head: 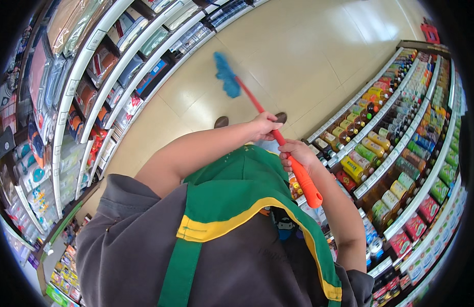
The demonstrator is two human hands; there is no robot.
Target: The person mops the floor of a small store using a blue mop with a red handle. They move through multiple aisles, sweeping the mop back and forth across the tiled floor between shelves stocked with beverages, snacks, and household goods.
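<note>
Both hands hold a long-handled mop by its red pole point(252, 96). My left hand point(264, 126) grips the pole farther down, nearer the mop's head. Closer to my body, my right hand point(299, 155) is closed around the pole just by the orange end grip point(306, 184). The blue mop head point(226, 76), which looks soft and a little blurred, is over the tiled floor ahead of my feet, left of centre. Its pole slants from there down to the right, across the front of my green apron point(237, 192) with yellow trim.
Shelves point(123, 67) of packaged textiles rise along the left. On the right, a shelf unit point(379, 169) carries rows of bottled drinks and cartons. Pale floor tiles point(298, 50) run between them. My shoes point(221, 122) show below my apron. A red object point(430, 33) stands beyond the right shelf's end.
</note>
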